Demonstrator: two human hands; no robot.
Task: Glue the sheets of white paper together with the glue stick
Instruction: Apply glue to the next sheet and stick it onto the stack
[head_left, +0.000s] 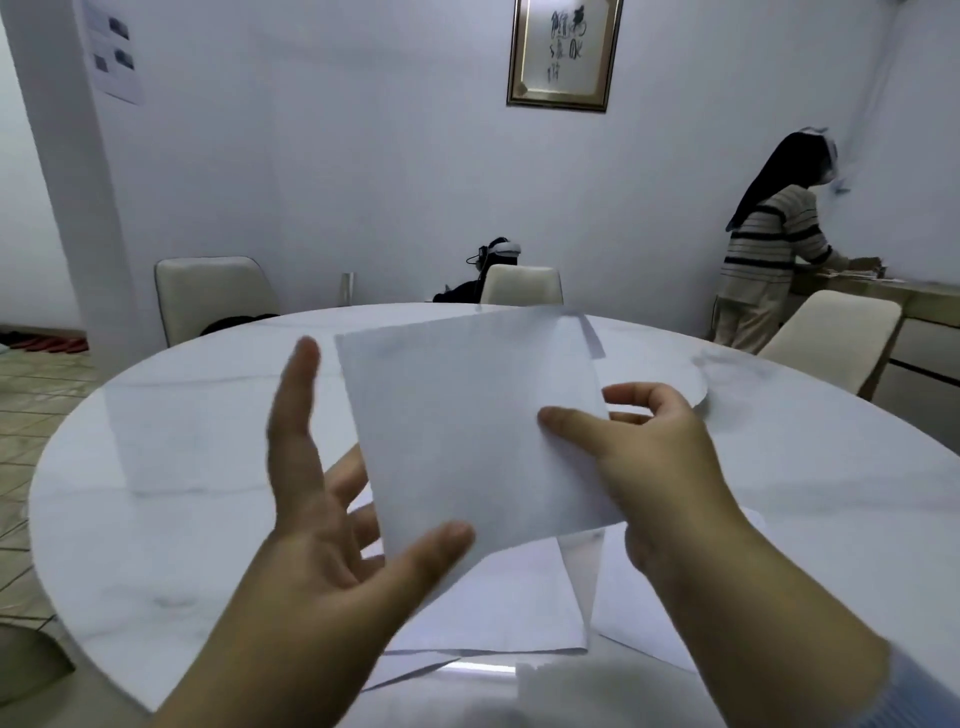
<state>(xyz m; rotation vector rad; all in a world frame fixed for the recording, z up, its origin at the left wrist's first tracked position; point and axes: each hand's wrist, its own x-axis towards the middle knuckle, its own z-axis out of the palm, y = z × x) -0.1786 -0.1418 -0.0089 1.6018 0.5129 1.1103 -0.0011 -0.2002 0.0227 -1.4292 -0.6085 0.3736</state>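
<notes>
A white sheet of paper (467, 415) is held up above the round white table (182, 467). My right hand (654, 457) pinches its right edge, thumb on the front face and fingers behind. My left hand (332, 519) is at the sheet's lower left corner with fingers spread, the thumb on the front face and some fingers behind the paper. More white sheets (519, 608) lie overlapping on the table below the raised one. No glue stick shows in this view.
Cream chairs stand around the table: one at the back left (213, 296), one at the far side (522, 285), one at the right (831, 338). A person in a striped top (769, 260) stands at a counter on the right. A framed picture (566, 52) hangs on the wall.
</notes>
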